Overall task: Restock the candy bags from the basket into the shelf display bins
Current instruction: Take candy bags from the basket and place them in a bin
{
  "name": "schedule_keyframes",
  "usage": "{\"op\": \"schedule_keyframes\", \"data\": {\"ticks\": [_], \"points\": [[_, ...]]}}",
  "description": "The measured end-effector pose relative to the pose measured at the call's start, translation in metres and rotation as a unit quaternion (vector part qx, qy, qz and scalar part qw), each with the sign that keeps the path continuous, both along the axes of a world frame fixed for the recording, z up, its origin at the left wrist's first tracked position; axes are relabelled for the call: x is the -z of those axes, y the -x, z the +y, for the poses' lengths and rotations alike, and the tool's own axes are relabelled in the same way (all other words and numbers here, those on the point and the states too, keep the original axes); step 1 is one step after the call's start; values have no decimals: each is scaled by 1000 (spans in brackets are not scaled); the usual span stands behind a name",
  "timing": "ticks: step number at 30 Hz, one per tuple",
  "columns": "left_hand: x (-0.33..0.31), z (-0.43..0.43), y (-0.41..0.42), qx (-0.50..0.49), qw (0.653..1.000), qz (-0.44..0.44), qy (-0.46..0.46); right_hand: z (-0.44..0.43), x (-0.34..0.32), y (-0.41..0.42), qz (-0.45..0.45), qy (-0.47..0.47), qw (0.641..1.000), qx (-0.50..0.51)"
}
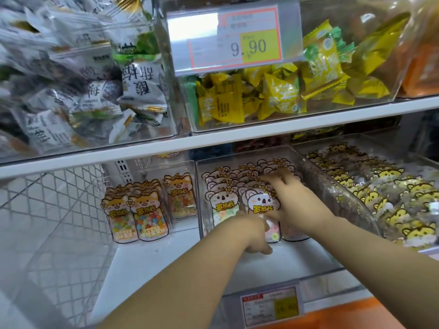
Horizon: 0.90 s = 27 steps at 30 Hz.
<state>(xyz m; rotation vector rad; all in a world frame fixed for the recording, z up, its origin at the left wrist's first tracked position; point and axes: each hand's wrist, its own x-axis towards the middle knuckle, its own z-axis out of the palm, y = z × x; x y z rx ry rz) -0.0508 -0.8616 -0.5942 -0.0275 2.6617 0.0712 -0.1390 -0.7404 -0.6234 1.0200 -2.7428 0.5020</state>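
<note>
Lower shelf, middle clear bin (285, 262). Koala candy bags (223, 205) stand upright in two rows running front to back, long axis vertical, koala heads up, printed faces toward the person. Both hands are inside this bin.

Right hand (294, 200): grip wide, fingers laid out flat over the tops of the right-hand row, palm beside the front bag.

Left hand (254, 233): low against the bottom part of the front right bag, knuckles toward the camera. Its grip is hidden, so I cannot tell whether it holds the bag.

Fox candy bags (142, 214) stand upright to the left. Yellow cat bags (380, 193) fill the bin on the right.
</note>
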Motion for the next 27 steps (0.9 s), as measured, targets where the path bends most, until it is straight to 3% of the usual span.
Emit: {"op": "schedule_keyframes", "data": {"ticks": [4,8,10,17,20,24,25,27], "points": [[2,-2,0,-24,999,-12,-42,13,-3,-5,21,59,996,66],[6,-4,0,-48,995,0,-86,21,16,-5,-142,-152,978,5],[5,-2,0,-78,991,7,-110,22,24,-5,-207,-181,961,-34],[14,5,5,-226,946,95,-211,22,29,3,-233,-62,970,17],[24,11,11,-335,885,148,-288,22,29,5,-252,-3,966,49],[38,11,15,-407,808,197,-378,24,33,9,-266,2,961,74],[40,11,15,-409,802,203,-384,25,32,11,-281,6,957,71],[44,9,17,-386,826,195,-360,30,31,14,-320,19,945,59]]}}
